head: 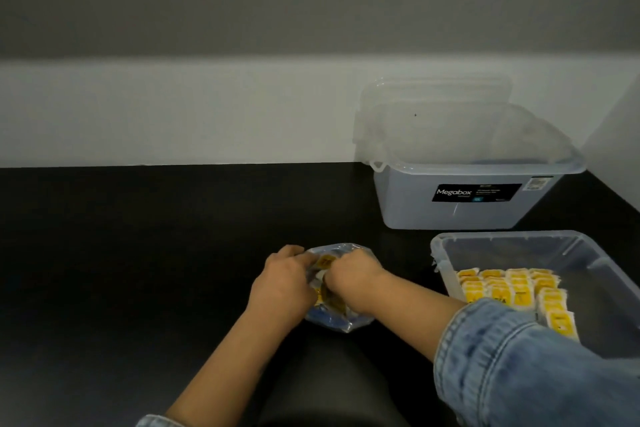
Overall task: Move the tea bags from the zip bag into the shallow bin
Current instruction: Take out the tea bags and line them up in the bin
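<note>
A clear zip bag point(341, 321) with a blue strip lies on the black table, holding yellow tea bags point(325, 262). My left hand point(282, 282) grips the bag's left side. My right hand point(353, 279) reaches into the bag from the right, fingers curled around tea bags inside; the fingertips are hidden. To the right stands the shallow clear bin point(512, 241), with several yellow tea bags point(512, 289) laid in rows along its near left part. My denim sleeve covers the bin's near edge.
A deeper grey "Megabox" bin point(467, 204) stands at the back right against the white wall, its clear lid point(436, 104) leaning behind it. A dark seat cushion point(332, 388) shows below the table's front edge. Black tabletop point(138, 236) stretches to the left.
</note>
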Demonstrator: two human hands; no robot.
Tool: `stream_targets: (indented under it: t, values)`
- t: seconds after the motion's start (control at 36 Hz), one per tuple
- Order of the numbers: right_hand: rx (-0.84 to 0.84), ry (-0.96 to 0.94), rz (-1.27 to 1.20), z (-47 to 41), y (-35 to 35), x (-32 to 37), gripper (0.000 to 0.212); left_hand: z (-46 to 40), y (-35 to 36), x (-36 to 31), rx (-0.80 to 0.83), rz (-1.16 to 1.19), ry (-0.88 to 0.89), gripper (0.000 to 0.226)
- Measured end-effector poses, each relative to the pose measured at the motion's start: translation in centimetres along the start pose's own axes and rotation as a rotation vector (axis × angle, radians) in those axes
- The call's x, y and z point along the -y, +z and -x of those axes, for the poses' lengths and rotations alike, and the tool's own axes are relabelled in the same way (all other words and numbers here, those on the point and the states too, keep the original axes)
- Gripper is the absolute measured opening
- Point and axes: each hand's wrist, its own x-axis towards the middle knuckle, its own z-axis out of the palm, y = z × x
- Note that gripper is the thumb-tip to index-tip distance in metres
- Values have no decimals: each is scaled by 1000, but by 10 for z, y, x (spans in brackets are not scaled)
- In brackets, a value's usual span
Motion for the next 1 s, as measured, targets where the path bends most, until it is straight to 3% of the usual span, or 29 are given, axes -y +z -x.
stream_targets:
  t: [0.36, 0.53, 0.67, 0.75, 0.92, 1.0]
  values:
    - [59, -29, -15, -20, 12, -13, 21, -5, 2, 8, 23, -8, 88, 66]
    - [-108, -79, -161, -5, 8, -29, 20, -8, 1, 9, 20, 7, 103, 61]
    - [-252, -28, -487, 3, 7, -37, 21, -13, -1, 10, 1, 104, 90, 41]
    - [-326, 46, -805, 7, 9, -43, 14, -16, -7, 10, -45, 217, 91, 33]
    - [-343, 129, -1417, 22, 7, -58, 10, -15, -17, 0, -185, 805, 114, 27]
    - [-352, 169, -1622, 31, 2, -64, 8, -15, -16, -8, -104, 1047, 67, 41]
